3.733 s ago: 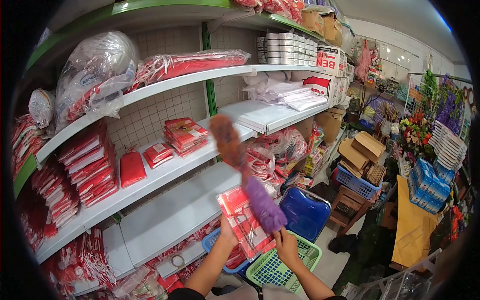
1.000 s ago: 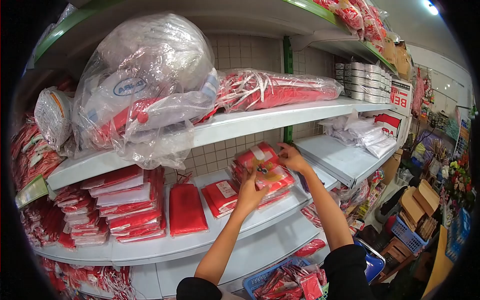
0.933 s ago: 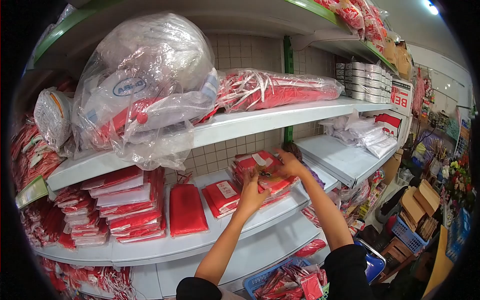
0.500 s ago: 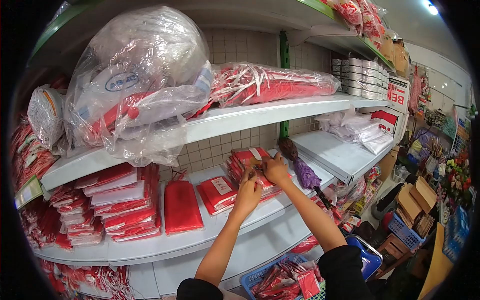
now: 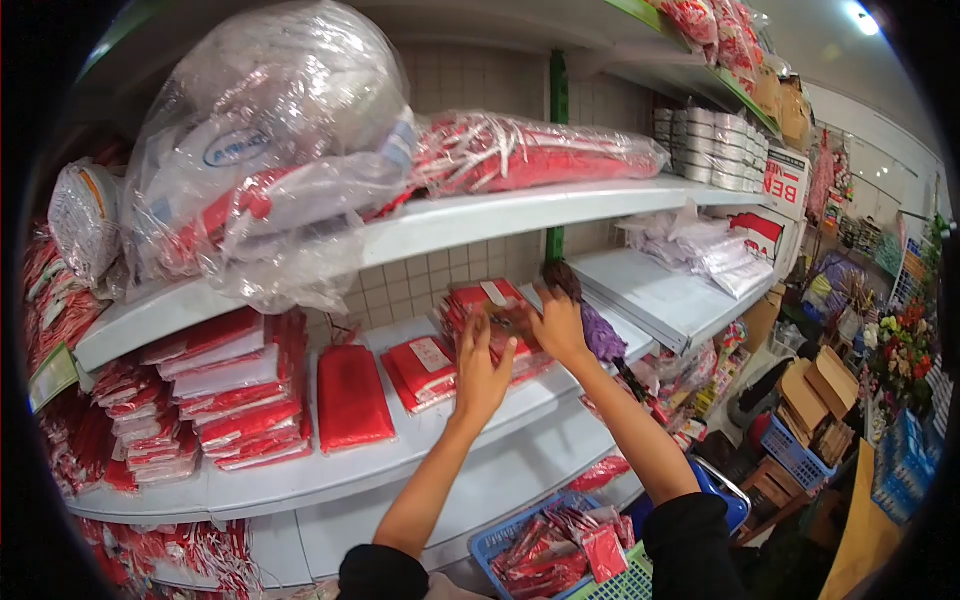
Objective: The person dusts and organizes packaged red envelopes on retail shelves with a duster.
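While looking along the shelf (image 5: 300, 483), noted stack (image 5: 250, 390) and pile (image 5: 470, 298) both laid flat, presumably for steadiness in slick wrapping. Found duster (image 5: 602, 333) just right of pile, probably for easy reach. Saw left hand (image 5: 485, 375) at pile's near left, fingers fanned, thumb apart; right hand (image 5: 560, 325) at its right, fingers loosely spread. Judged spacing as suited to handling from both sides. Made out nothing gripped; could not tell touch from hover. For edges, marked upper shelf (image 5: 500, 215) above and behind the hands, shelf lip close before pile. Judged room best toward the front, tighter between duster and labelled packets (image 5: 425, 370).
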The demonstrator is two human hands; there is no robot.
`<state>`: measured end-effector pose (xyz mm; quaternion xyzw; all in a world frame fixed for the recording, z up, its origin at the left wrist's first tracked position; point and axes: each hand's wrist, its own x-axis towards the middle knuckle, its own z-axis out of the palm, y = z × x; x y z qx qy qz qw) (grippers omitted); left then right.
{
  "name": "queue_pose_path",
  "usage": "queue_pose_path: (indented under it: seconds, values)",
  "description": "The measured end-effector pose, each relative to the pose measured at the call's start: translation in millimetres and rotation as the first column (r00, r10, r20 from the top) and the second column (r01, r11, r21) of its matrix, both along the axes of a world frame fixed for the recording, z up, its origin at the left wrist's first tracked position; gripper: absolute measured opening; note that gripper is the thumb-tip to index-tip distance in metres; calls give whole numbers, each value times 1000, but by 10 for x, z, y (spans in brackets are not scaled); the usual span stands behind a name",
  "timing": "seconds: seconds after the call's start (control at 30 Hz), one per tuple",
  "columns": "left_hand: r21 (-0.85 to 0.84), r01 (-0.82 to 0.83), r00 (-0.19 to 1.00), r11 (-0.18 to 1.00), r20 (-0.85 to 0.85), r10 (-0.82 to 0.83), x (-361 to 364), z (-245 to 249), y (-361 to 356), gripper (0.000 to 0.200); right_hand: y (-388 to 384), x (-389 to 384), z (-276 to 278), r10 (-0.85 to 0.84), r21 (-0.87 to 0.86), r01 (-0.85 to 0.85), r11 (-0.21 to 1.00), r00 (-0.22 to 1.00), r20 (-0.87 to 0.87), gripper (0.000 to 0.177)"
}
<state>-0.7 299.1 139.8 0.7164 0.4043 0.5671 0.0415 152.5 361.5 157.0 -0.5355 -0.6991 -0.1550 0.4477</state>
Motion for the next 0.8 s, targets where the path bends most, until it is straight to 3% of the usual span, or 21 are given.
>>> queue_pose_path:
  seconds: [0.07,0.2,0.27,0.37,0.47,0.57,0.67,0.73,0.8]
  values:
    - [149,-16,994,989,-107,32,18,54,-166,53,-344,37,28,40,197,-39,980,999,-1,28]
    - [199,210,971,957,-159,-180,128,-222,-653,50,-1184,120,-271,91,299,-82,951,996,-17,21]
    - [194,274,960,942,-119,-255,267,-566,-902,41,-1523,205,-681,76,210,-73,975,997,-3,22]
    - [150,378,917,914,-199,-346,491,-1422,-1021,44,-1985,399,-1323,48,-9,-48,999,998,27,26]
    - [-95,421,892,902,-136,-430,704,-2090,-1286,45,-2310,646,-2072,-11,-271,30,962,997,71,30]
    - [-323,419,891,848,-35,-453,823,-2812,-1488,45,-2573,902,-2930,-15,-517,47,855,998,67,38]
    - [-623,329,914,710,20,-406,799,-3566,-1697,47,-2883,1055,-3641,-1,-719,42,694,998,58,48]
    - [-677,268,927,685,-13,-376,736,-4046,-1946,47,-3082,1129,-4205,48,-795,-22,606,999,10,61]
    - [-713,191,921,675,-107,-374,650,-4490,-2210,48,-3300,1094,-4452,2,-849,-31,528,999,-36,63]
